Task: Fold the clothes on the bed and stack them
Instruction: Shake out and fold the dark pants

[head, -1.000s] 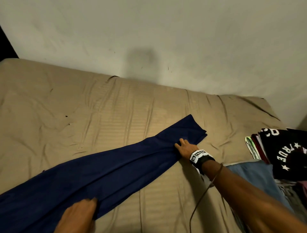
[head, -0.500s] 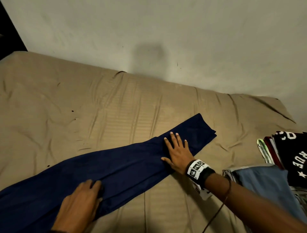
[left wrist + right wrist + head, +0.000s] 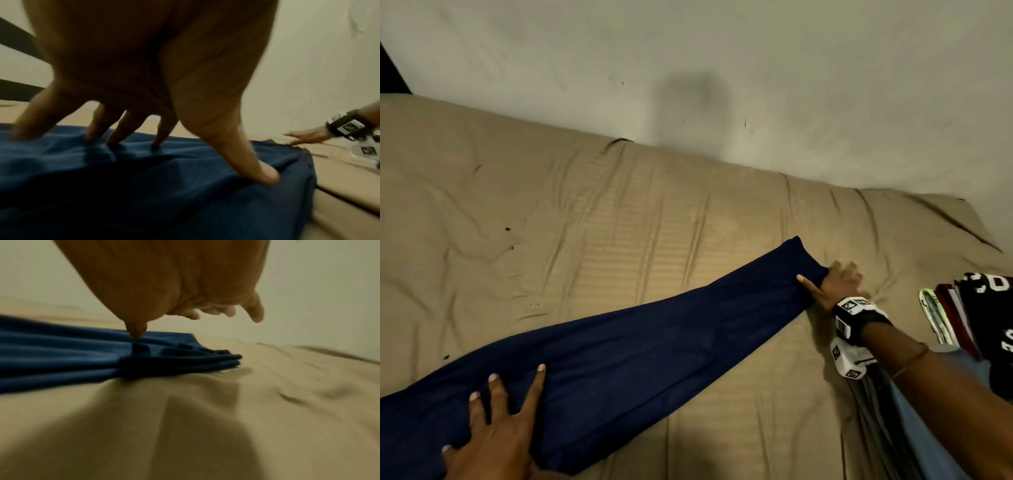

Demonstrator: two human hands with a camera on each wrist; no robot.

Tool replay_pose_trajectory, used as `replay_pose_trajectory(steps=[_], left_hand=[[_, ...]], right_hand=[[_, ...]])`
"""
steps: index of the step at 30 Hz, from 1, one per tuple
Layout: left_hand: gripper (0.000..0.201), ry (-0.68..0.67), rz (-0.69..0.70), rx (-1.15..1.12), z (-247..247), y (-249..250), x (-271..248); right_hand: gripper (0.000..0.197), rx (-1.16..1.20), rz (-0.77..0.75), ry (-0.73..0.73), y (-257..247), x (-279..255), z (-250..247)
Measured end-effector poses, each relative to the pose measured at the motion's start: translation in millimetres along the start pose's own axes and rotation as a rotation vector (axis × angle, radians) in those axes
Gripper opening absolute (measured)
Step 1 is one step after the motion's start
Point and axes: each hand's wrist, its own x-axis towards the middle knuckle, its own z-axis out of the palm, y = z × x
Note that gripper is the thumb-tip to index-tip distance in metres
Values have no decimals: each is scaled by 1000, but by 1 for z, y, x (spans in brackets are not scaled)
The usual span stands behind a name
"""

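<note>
A long navy blue garment [image 3: 654,349], folded lengthwise, lies diagonally across the tan bed sheet [image 3: 619,205]. My left hand [image 3: 496,435] presses flat on its near left part with fingers spread; the left wrist view shows the fingertips [image 3: 156,142] and thumb down on the cloth [image 3: 185,194]. My right hand [image 3: 832,284] is at the garment's far right end. Its thumb [image 3: 136,331] touches the cloth [image 3: 82,353], while the other fingers reach past the end, just above the sheet.
A stack of folded clothes [image 3: 969,308] with a black printed shirt on top sits at the right edge. A light blue garment [image 3: 935,428] lies under my right forearm. The wall [image 3: 722,68] runs along the bed's far side.
My right hand has slid along the garment from its middle to the far right end. My left hand has moved up a little and spread its fingers on the cloth.
</note>
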Motion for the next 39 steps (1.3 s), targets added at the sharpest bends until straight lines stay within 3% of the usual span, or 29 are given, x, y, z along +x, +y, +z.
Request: replay_pose_trajectory(steps=[3, 5, 6, 7, 9, 11, 16, 19, 22, 25, 29, 34, 37, 39], left_hand=[[144, 132, 117, 87, -7, 6, -1], [127, 162, 194, 102, -4, 17, -1], [128, 141, 213, 141, 0, 25, -3], [137, 161, 225, 131, 12, 26, 0], [147, 77, 120, 108, 17, 32, -1], [152, 51, 102, 143, 22, 33, 1], [163, 11, 36, 74, 18, 38, 1], [157, 5, 43, 45, 19, 37, 7], [140, 28, 45, 22, 21, 37, 11], [129, 53, 51, 34, 23, 37, 11], [151, 47, 76, 47, 20, 34, 5], [164, 78, 193, -29, 8, 16, -17], [154, 219, 320, -443, 2, -4, -27], [122, 267, 369, -918, 1, -15, -29]], right_hand=[[104, -229, -397, 123, -32, -24, 10], [102, -294, -579, 52, -55, -44, 23], [105, -307, -604, 0, -60, -41, 32], [108, -289, -567, -63, -66, -38, 35], [115, -200, -397, -175, -68, -18, 30], [114, -134, -280, -186, -60, 13, 16], [109, 51, -175, 23, -32, 66, -11], [92, 202, -76, 68, -25, 74, -19], [85, 513, 49, -81, -14, 84, -16], [73, 556, 12, -143, -14, 85, -14], [40, 572, -23, -160, -20, 60, -36], [28, 733, -179, -95, -46, -12, -79], [17, 925, -425, -65, -86, -99, -97], [11, 976, -635, -123, -115, -170, -92]])
